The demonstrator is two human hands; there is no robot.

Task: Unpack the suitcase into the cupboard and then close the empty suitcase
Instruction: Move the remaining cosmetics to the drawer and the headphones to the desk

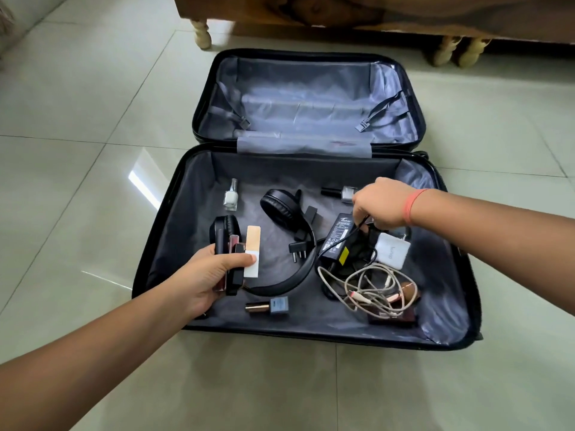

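A black suitcase point(174, 197) lies open on the floor, its far half bare. My left hand point(207, 275) grips a bundle of cosmetic tubes point(245, 253) over the near half's left side. My right hand point(378, 203) pinches the black cable of a laptop power adapter point(336, 237). Black headphones point(286, 219) lie in the middle. A white charger point(392, 251) sits beside a tangle of white cables point(370, 284). A pale nail polish bottle point(231, 195) lies at the back left, a silver one point(342, 192) by my right hand, a grey-capped bottle point(269, 306) near the front.
Glossy light floor tiles point(93, 150) surround the case. A wooden piece of furniture point(342, 14) on turned pale legs point(202, 35) stands just beyond the far half. More small cosmetics point(404, 293) lie under the cables at the front right.
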